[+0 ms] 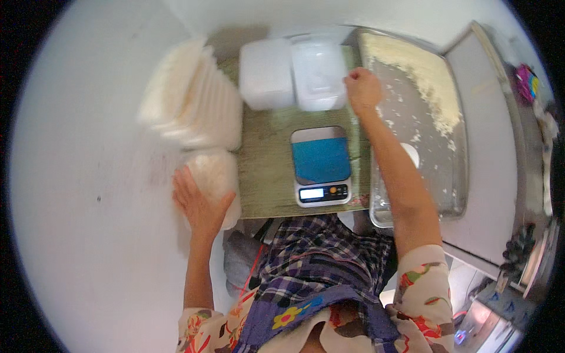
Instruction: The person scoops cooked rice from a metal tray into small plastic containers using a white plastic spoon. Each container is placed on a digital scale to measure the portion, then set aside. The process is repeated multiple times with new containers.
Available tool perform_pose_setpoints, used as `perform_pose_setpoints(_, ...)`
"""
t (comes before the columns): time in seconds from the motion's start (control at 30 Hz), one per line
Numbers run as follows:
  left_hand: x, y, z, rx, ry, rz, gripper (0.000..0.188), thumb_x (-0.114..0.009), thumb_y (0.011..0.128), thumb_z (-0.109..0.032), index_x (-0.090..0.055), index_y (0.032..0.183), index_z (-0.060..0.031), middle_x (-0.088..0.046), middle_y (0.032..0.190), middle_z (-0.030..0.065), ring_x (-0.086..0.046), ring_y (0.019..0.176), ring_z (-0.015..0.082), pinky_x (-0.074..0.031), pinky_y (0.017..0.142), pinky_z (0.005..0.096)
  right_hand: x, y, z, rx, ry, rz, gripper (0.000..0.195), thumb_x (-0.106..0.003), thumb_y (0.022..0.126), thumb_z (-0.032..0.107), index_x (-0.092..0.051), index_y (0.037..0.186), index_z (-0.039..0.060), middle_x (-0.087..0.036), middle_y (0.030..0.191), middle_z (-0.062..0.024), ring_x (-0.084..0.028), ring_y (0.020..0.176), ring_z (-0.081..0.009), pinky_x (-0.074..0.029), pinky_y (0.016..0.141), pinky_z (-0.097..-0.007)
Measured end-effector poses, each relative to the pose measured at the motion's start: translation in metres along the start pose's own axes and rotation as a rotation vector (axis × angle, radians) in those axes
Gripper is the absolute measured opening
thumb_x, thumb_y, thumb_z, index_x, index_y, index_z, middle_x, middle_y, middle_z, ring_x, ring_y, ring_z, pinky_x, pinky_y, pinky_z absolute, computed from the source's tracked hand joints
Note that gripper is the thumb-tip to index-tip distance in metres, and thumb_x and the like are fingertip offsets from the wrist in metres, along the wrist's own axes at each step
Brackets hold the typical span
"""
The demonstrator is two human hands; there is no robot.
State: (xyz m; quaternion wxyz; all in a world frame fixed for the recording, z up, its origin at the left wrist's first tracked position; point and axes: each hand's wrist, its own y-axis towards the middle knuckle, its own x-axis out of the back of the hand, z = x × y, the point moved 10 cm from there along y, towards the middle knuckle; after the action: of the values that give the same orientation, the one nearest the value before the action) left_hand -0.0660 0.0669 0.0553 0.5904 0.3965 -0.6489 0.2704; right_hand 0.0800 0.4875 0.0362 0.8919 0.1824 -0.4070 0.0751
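My left hand (201, 205) rests with spread fingers on a filled clear plastic container (212, 172) at the table's left edge. Behind that container stand stacked filled containers (207, 106) with pale contents. My right hand (364, 88), its fingers curled, is beside the right edge of a stack of clear plastic tubs or lids (320, 75); blur hides whether it grips anything. A second translucent stack (266, 75) stands to their left. Before me lies a digital kitchen scale (321, 163) with a blue platform and a lit display.
A large metal tray (461, 176) on the right holds pale crumbly food (426, 75), mostly along its far and right sides. My right forearm partly covers a white round object (411, 154) in it. A white wall (97, 132) borders the left side.
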Motion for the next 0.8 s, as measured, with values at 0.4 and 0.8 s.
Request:
perform_pose_setpoints(0.4, -0.029, 0.058, -0.162, -0.090, -1.415, 0.495, 0.064, -0.058, 0.081, -0.031, -0.031, 0.132, -0.0035, -0.034, 0.133, 0.0196, -0.034, 0.124, 0.0291, -0.023, 0.103, 0.0386, 0.010, 0.011, -0.019, -0.148, 0.540, -0.028, 0.016, -0.065, 0.065, 0.018, -0.063, 0.070, 0.0036, -0.062, 0.065, -0.0113, -0.058, 0.057, -0.0237, -0.045, 0.054, -0.0345)
perform_pose_setpoints(0.8, -0.063, 0.019, -0.281, 0.224, -2.556, 1.264, 0.072, -0.054, 0.076, -0.056, -0.035, 0.127, -0.0093, -0.025, 0.133, 0.0319, -0.024, 0.126, 0.0409, -0.021, 0.100, 0.0585, 0.086, -0.128, -0.029, -0.278, 0.794, 0.415, 0.025, -0.067, 0.074, 0.020, -0.062, 0.082, -0.0026, -0.058, 0.063, -0.0033, -0.052, 0.055, -0.0091, -0.042, 0.051, -0.0229)
